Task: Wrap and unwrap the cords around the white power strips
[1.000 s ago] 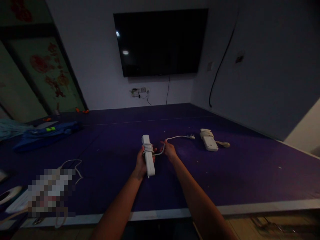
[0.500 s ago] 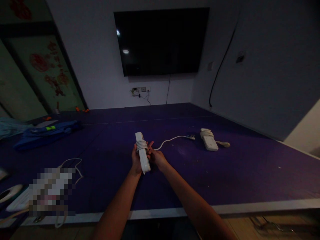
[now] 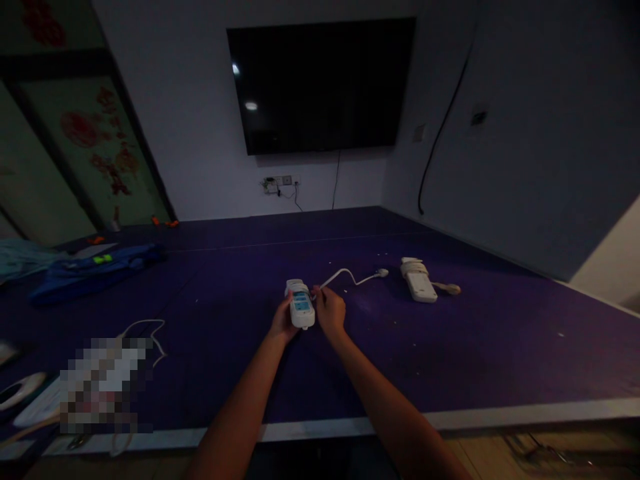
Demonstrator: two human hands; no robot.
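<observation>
A white power strip with a blue label on its upper face is in my left hand, whose fingers wrap its left side. Its cord is wound around the far part of the body. At the right side of the strip, my right hand is closed on the white power cord. From there the loose end arches to the right and ends in a plug at the table surface. Farther right lies a second white power strip, also wrapped in its own cord.
The purple table has a white front edge. Blue cloth lies at the left, behind a blurred-out item with a thin cord. A white oval object sits at the left front. A large television hangs on the wall.
The power strip has been turned so its blue label faces up, and it has shifted slightly right. My right hand has closed on the cord, which arches higher; the plug has moved slightly left.
</observation>
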